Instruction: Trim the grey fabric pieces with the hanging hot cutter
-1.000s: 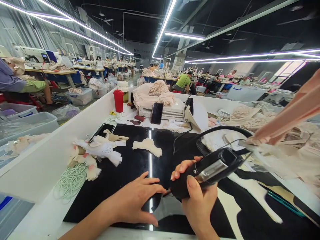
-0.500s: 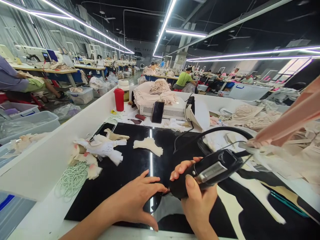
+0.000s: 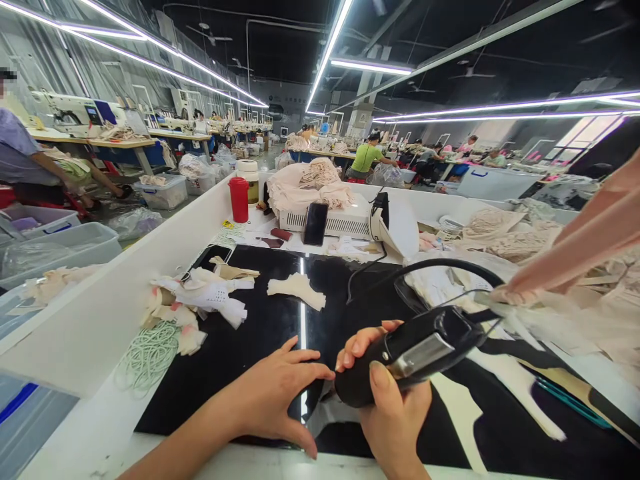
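Note:
My right hand [image 3: 390, 400] is wrapped round a black hand-held tool [image 3: 410, 352] with a silver plate and a thick black cord [image 3: 445, 267] arching off to the right. The tool's rounded nose points down and left at a small dark piece of fabric [image 3: 313, 400] on the glossy black worktop [image 3: 260, 333]. My left hand [image 3: 273, 397] lies flat on that fabric, fingers stretched toward the tool's tip. A cream fabric piece [image 3: 296, 291] lies further back on the worktop.
White perforated and cream scraps [image 3: 205, 297] and a coil of pale green cord [image 3: 147, 353] sit at the left. Behind are a red cup [image 3: 239, 200], a phone [image 3: 315, 225] against a white box [image 3: 345, 223], and heaps of fabric [image 3: 505, 233]. A peach strip [image 3: 575, 243] hangs at right. Other people work at distant tables.
The tool and my right hand have shifted slightly down and left toward my left hand. My left hand stays flat on the dark fabric.

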Action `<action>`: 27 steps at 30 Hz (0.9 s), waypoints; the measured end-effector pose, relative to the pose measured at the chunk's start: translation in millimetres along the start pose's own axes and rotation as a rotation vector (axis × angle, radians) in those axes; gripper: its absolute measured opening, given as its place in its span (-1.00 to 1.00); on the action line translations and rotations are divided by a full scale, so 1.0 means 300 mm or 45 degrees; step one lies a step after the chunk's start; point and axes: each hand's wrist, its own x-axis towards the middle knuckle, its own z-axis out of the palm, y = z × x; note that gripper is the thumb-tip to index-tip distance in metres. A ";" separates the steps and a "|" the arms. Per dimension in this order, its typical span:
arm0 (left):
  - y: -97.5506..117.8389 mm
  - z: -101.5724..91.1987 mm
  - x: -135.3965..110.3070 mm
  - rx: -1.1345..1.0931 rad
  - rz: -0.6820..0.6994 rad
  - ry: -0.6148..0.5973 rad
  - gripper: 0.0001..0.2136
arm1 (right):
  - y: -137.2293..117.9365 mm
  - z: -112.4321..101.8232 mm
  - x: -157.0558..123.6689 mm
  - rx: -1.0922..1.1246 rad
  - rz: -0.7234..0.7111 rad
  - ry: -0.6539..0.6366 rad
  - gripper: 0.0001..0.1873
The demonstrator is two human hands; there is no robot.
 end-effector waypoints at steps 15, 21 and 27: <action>0.008 -0.011 0.002 0.012 0.014 -0.024 -0.23 | -0.005 0.036 -0.045 0.056 0.063 -0.073 -0.59; 0.006 -0.013 -0.013 0.095 0.043 -0.003 -0.56 | -0.044 0.007 0.010 0.001 -0.036 0.024 -0.65; -0.004 -0.041 -0.019 0.244 0.069 0.034 -0.90 | -0.077 -0.040 0.060 -0.060 -0.044 0.172 -0.68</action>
